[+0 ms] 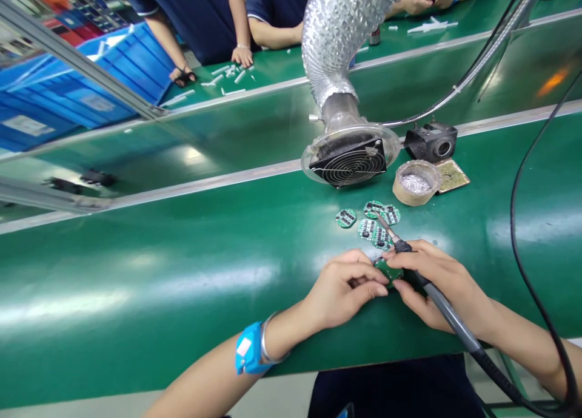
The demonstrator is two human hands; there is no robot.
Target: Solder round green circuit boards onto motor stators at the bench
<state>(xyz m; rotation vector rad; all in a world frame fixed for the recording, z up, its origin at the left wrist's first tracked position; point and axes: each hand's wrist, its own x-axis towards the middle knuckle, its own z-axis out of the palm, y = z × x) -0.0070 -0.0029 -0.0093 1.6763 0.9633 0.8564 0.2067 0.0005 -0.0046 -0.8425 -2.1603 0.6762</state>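
Five small circuit boards [367,229] lay on the bench [136,260] just beyond the left hand [348,284], whose grip pinched a green board's [390,273] edge; the right hand's [448,278] grip wrapped a soldering iron [450,316], tip angled forward, probably so both hands could steady that board.

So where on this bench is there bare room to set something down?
Widest: the bench left of the left hand, along the metal rail. Smaller: between the right hand and black cable. Crowded: around the soldering iron, circuit boards and tub.
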